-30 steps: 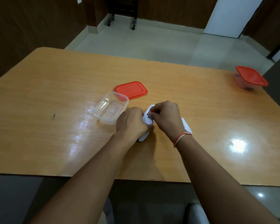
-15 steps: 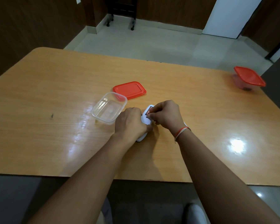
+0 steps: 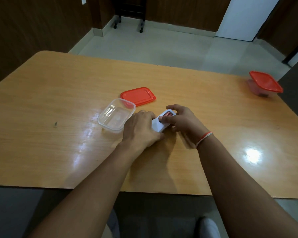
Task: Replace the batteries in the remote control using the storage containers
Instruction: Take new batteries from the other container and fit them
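Observation:
A white remote control (image 3: pixel 160 125) lies back-up on the wooden table (image 3: pixel 58 93), its battery bay open at the far end with a reddish battery (image 3: pixel 167 114) showing inside. My left hand (image 3: pixel 141 129) grips the remote's near end and covers it. My right hand (image 3: pixel 181 120) curls round the far end, thumb on the remote's back just below the bay. An open clear plastic container (image 3: pixel 115 115) stands just left of my hands, its red lid (image 3: pixel 138 96) flat on the table behind it.
A second clear container with a red lid on (image 3: pixel 265 84) sits near the table's far right corner. Beyond the table is tiled floor, a wheeled stand (image 3: pixel 129 12) and a white door.
My right hand has opened wider over the remote's far end, so the open bay and the battery inside now show. The left hand still holds the near end.

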